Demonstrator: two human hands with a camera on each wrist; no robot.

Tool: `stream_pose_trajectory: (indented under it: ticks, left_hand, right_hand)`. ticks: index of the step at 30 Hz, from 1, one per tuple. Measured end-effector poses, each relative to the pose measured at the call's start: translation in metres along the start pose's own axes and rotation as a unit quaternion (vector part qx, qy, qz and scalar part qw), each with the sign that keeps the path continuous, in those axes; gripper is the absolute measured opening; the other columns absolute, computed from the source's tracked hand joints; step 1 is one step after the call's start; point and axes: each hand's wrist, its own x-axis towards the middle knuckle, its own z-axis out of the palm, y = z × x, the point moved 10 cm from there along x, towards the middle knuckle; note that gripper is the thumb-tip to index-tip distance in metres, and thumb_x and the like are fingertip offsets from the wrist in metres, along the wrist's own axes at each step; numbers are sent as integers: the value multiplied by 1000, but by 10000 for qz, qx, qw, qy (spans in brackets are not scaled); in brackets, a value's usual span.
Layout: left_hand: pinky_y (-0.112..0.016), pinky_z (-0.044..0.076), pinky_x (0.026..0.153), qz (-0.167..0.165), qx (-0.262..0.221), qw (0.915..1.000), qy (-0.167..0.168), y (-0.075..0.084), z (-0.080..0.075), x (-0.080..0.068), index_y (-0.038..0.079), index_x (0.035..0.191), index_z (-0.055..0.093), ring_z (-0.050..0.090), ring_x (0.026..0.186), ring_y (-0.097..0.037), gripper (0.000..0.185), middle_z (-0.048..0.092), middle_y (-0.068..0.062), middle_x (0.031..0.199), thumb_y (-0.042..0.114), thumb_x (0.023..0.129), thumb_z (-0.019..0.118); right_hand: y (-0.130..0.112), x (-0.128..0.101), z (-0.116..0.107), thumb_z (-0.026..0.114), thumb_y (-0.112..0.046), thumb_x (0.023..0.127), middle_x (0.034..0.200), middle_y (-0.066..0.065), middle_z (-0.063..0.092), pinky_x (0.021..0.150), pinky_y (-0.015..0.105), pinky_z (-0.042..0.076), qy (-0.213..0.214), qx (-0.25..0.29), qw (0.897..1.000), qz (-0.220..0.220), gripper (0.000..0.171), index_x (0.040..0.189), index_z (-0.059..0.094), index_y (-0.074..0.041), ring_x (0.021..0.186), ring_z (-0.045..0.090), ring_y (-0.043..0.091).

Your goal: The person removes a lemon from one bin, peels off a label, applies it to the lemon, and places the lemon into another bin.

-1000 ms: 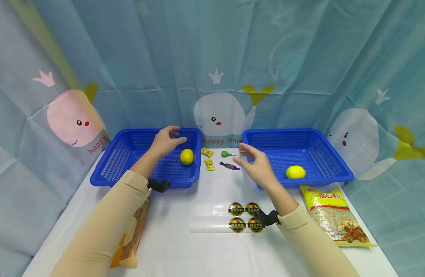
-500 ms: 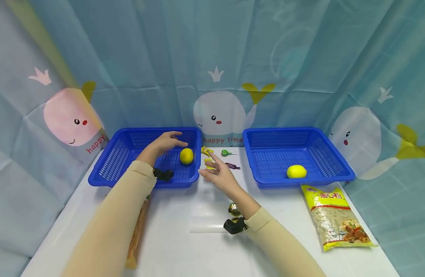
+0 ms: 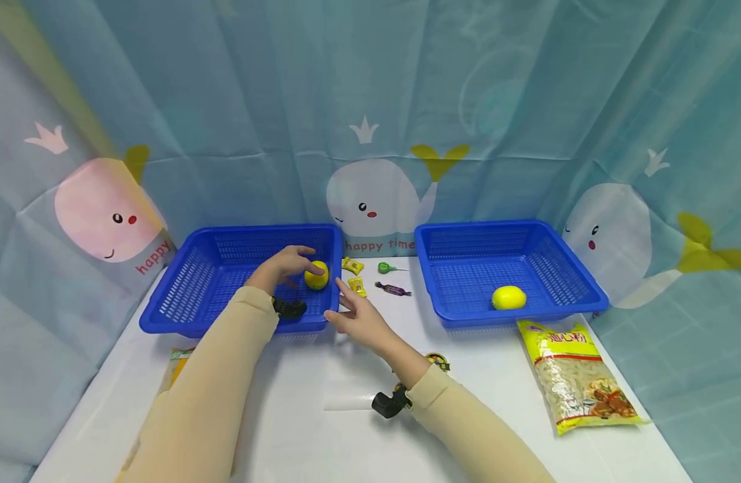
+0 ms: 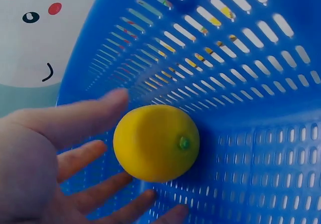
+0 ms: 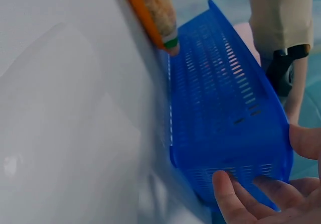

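Note:
A yellow lemon (image 3: 316, 276) sits in the right end of the left blue plastic basket (image 3: 231, 248). My left hand (image 3: 282, 263) reaches into that basket over the lemon. In the left wrist view its fingers are spread beside and under the lemon (image 4: 158, 143), with the thumb close to its upper edge and no grip visible. My right hand (image 3: 364, 320) is at the basket's near right corner. In the right wrist view the right fingers are at the basket's (image 5: 220, 118) end wall and the thumb is by its rim; I cannot tell whether they touch.
A second blue basket (image 3: 479, 265) on the right holds another lemon (image 3: 509, 297). Between the baskets lie two yellow candies (image 3: 357, 286), a green lollipop (image 3: 384, 267) and a purple-wrapped candy (image 3: 393, 289). A pasta bag (image 3: 582, 379) lies right; round stickers (image 3: 437, 361) are partly hidden.
My right hand has moved left, from beside the right basket past the candies to the left basket's corner. My left hand has lowered over the lemon. The view has shifted slightly.

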Motion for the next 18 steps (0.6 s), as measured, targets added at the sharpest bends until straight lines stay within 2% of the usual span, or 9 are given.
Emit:
stream_pose_trajectory:
  ticks: [5,9,14,18]
  left_hand:
    - [-55,46,107,-44,292,9994,-187,-6,8,5,10,156,36,43,140,-42,74,29,-23,160,15,92,74]
    - [-51,49,106,45,533,9985,-125,-7,11,9,10,155,39,51,132,-40,73,38,-23,154,13,91,75]
    - [-49,52,102,213,1118,9935,47,2,9,8,8,148,48,59,118,-37,69,48,-24,145,12,87,79]
    - [-47,56,97,274,1153,9928,172,12,7,3,10,146,51,59,113,-36,67,50,-22,141,9,84,77]
  right_hand:
    - [-2,-2,1,61,-29,102,160,13,37,92,46,58,-34,134,9999,42,78,163,13,-24,121,65,33]
    - [1,-2,1,62,-33,101,159,11,39,93,45,57,16,167,9998,131,82,163,9,-25,118,67,33]
    - [2,-2,1,64,-35,100,159,11,39,93,44,57,70,247,9995,163,84,164,10,-23,118,66,35]
    - [3,-2,1,63,-38,100,159,11,40,92,42,58,145,222,9994,228,83,163,12,-24,117,67,34]
